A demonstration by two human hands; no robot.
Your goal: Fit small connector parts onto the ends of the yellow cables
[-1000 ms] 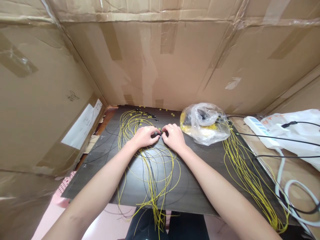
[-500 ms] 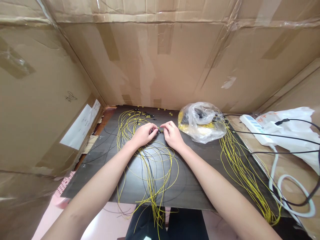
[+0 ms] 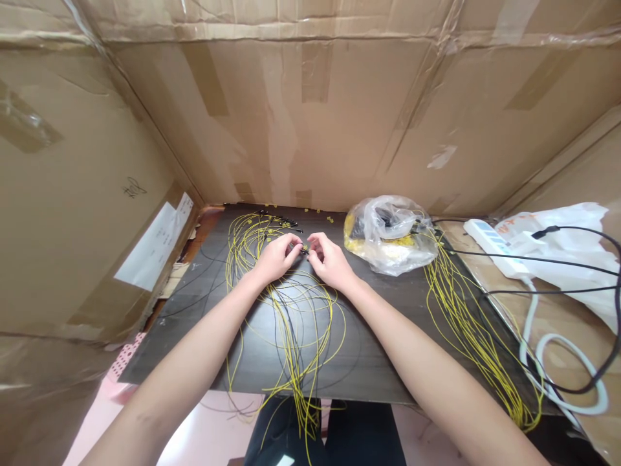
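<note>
Over the far middle of the dark tabletop [image 3: 179, 333], my hands face each other. My left hand [image 3: 279, 257] is closed, its thumb and forefinger pinching a small black wire connector [image 3: 304, 250] with a yellow bit on it. My right hand [image 3: 330, 260] is closed too, fingertips brought together right beside the connector; what they hold is too small to make out. Yellow and black wires [image 3: 294, 349] run from under my left hand over the near edge towards my lap. Beyond that hand lie more wire ends with black tips [image 3: 291, 224].
A clear plastic bag [image 3: 402, 252] holding yellow and black parts stands back right. A bundle of yellow wires [image 3: 466, 323] trails along the right side. Farther right are a white power strip [image 3: 495, 246] and cables. Cardboard walls [image 3: 272, 129] enclose the table. Tiny yellow pieces [image 3: 330, 219] lie near the back edge.
Both hands have shifted slightly left with the connector, and the right forefinger is more curled. The camera view has also moved a little. Wires and bag stay in place.
</note>
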